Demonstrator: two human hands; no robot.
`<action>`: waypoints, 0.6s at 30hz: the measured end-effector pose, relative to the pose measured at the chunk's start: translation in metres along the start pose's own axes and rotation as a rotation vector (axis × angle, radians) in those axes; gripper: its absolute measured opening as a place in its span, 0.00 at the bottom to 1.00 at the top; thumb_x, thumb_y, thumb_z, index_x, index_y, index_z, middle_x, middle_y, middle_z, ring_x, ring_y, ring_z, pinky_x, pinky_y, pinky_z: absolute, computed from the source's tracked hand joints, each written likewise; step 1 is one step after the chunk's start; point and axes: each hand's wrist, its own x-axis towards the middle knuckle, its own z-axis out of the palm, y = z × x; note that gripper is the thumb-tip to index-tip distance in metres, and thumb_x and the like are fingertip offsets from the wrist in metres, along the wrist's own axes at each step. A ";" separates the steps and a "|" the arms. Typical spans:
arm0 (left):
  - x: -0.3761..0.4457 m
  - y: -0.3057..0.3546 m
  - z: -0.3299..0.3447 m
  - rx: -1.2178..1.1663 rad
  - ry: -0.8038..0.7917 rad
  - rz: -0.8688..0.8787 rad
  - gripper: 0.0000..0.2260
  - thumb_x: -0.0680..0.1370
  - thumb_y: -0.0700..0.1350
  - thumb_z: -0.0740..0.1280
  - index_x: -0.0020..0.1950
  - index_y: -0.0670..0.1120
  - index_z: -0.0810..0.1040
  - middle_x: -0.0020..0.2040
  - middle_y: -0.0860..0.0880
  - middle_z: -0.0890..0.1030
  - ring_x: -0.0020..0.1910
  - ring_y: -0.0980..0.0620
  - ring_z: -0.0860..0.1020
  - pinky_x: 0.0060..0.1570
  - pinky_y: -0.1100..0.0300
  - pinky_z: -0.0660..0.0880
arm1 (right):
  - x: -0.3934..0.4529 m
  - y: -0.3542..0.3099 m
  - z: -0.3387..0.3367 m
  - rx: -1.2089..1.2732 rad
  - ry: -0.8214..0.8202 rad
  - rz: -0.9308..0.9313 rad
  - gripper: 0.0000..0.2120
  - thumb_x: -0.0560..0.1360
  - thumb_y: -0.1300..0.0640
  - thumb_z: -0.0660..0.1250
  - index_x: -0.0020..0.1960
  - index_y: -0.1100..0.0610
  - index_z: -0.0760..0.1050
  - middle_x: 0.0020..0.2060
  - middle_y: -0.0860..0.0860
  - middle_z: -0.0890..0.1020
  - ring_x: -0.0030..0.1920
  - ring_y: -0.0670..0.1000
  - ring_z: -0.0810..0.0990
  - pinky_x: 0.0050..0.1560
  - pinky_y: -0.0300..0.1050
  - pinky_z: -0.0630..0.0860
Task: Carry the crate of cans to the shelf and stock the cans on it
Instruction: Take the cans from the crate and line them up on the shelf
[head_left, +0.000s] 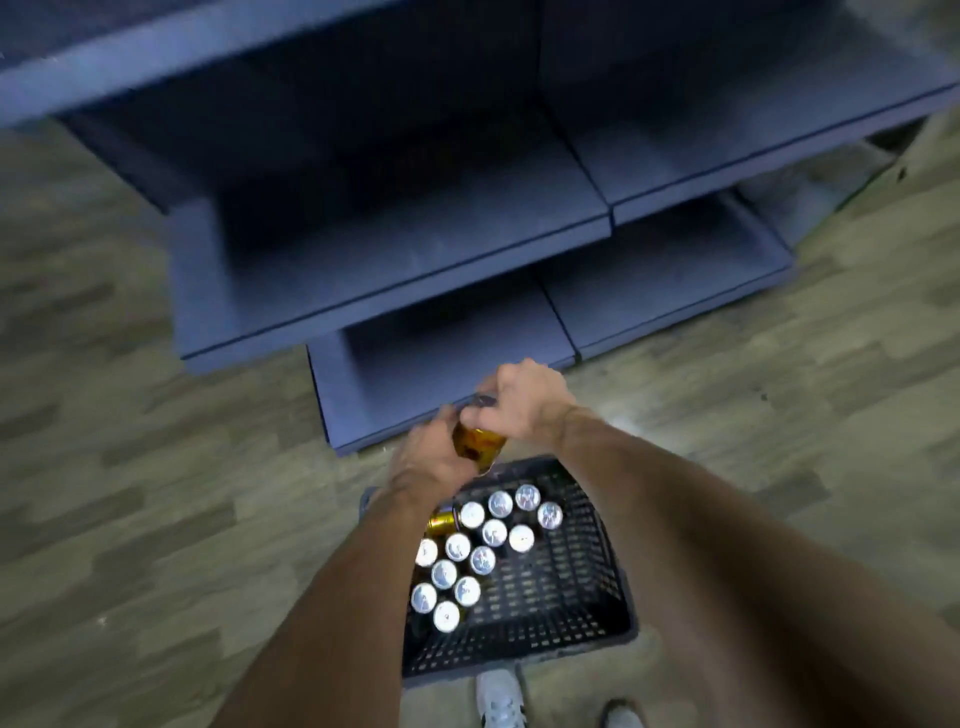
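A black mesh crate (571, 597) sits on the floor in front of a dark blue shelf unit (415, 244). Several gold cans with silver tops (483, 551) stand in the crate's left half; one lies on its side near my left wrist. Above the crate's far rim, both hands meet on one gold can (475, 447). My left hand (431, 457) holds its side and my right hand (524, 400) grips its top end. The can is blurred and partly hidden by the fingers.
The shelf unit has three tiers of bare boards, the lowest (447, 364) just beyond my hands. Wood-pattern floor (130, 467) lies all round. My shoes (501, 701) show at the bottom edge behind the crate.
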 end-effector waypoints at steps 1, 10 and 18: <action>-0.012 0.015 -0.023 -0.029 0.022 0.003 0.28 0.67 0.51 0.73 0.64 0.54 0.69 0.55 0.47 0.81 0.56 0.43 0.78 0.54 0.54 0.76 | -0.007 -0.011 -0.033 0.027 0.008 -0.033 0.25 0.65 0.30 0.63 0.51 0.45 0.83 0.48 0.52 0.85 0.53 0.58 0.81 0.47 0.45 0.74; -0.123 0.123 -0.209 -0.362 0.379 0.138 0.17 0.67 0.52 0.75 0.52 0.53 0.74 0.43 0.51 0.81 0.45 0.47 0.79 0.45 0.54 0.77 | -0.070 -0.090 -0.271 0.230 0.228 -0.102 0.29 0.59 0.33 0.64 0.56 0.41 0.82 0.50 0.46 0.84 0.51 0.52 0.81 0.51 0.45 0.78; -0.147 0.142 -0.330 -0.843 0.481 0.090 0.21 0.64 0.48 0.78 0.53 0.51 0.73 0.45 0.51 0.80 0.42 0.53 0.77 0.42 0.58 0.71 | -0.058 -0.178 -0.353 0.727 0.413 -0.116 0.20 0.64 0.38 0.73 0.49 0.50 0.81 0.47 0.49 0.83 0.50 0.52 0.80 0.51 0.48 0.77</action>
